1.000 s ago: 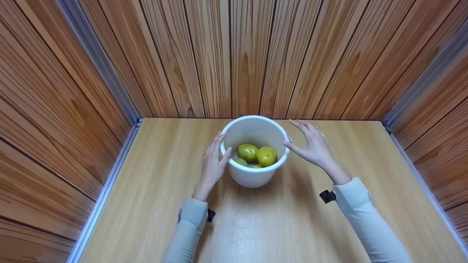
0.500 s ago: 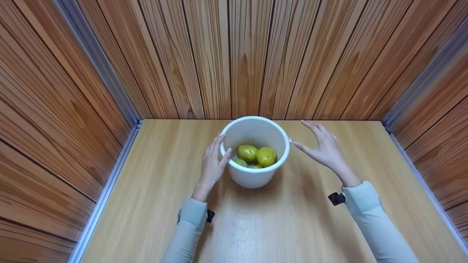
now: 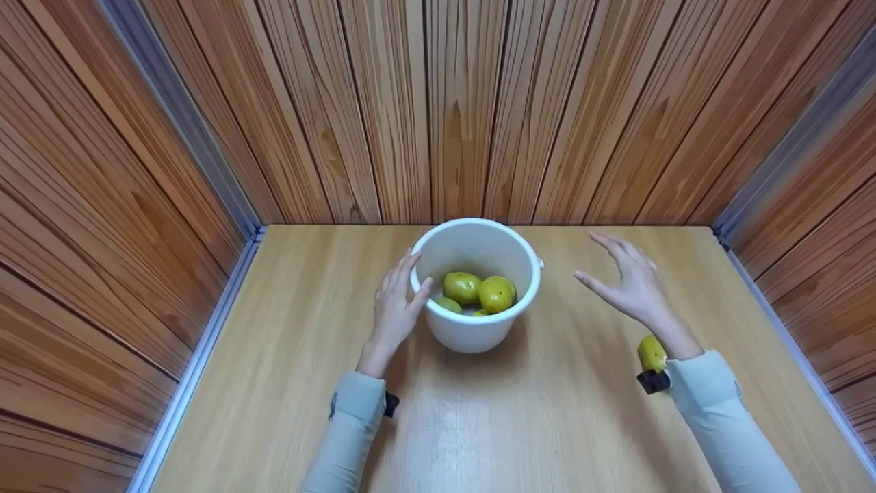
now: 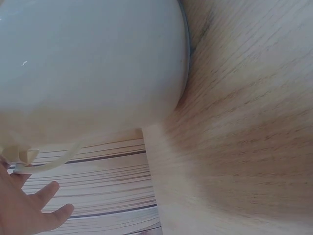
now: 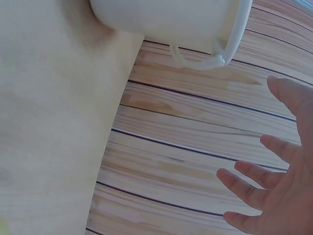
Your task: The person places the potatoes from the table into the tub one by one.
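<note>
A white bucket point(image 3: 472, 335) stands on the table, with several yellow-green, rounded fruits point(image 3: 462, 287) at its bottom. My left hand point(image 3: 395, 308) rests against the left side of the rim, its thumb over the edge and its fingers extended along the outside. In the left wrist view those fingers point(image 4: 45, 195) are spread beside the handle mount. To the right of the bucket, apart from it, my right hand point(image 3: 636, 287) is raised with fingers spread and nothing in it. Another yellow-green fruit point(image 3: 652, 352) lies on the table, partly hidden by my right wrist.
The bucket's handle point(image 5: 195, 63) hangs down on its far side. Wood-patterned panels point(image 3: 465, 109) enclose the table point(image 3: 520, 424) at the back and both sides, with metal strips point(image 3: 205, 329) along the side edges.
My right hand has moved away from the bucket's rim, to the right and slightly nearer. The loose fruit by the right wrist has come into view. Left hand and bucket stay put.
</note>
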Motion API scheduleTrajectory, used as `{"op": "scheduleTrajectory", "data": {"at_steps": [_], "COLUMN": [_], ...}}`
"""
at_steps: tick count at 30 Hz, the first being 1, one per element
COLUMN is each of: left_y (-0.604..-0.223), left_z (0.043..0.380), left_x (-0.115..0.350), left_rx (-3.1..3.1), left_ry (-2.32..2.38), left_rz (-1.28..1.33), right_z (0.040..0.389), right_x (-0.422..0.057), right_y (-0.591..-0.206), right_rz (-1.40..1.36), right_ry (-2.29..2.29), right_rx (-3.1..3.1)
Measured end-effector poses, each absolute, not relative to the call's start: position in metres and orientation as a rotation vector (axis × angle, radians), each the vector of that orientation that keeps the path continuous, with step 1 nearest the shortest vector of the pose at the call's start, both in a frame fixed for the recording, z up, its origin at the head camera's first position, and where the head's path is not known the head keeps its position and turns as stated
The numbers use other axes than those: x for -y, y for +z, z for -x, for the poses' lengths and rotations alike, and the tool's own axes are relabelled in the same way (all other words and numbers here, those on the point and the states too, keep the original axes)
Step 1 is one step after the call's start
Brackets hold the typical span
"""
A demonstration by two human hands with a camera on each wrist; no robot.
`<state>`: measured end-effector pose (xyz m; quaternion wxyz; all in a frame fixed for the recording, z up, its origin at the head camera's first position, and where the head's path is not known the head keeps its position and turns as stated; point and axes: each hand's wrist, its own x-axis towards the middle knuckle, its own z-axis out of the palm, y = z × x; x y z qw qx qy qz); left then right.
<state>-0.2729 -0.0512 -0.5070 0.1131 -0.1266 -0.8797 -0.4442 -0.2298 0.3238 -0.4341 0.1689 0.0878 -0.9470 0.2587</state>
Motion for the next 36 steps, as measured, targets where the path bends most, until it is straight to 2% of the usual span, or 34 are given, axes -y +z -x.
{"op": "scheduleTrajectory", "data": {"at_steps": [36], "left_y": [-0.508], "left_z": [0.274], "left_x": [0.052], "left_rx": [2.588], "left_ry": [-1.297], "left_rz": [0.364], "right_z": [0.204], "right_x": [-0.368], "right_y": [-0.465], "right_rz": [-0.142], "right_ry": [0.805], "right_rx": [2.748]}}
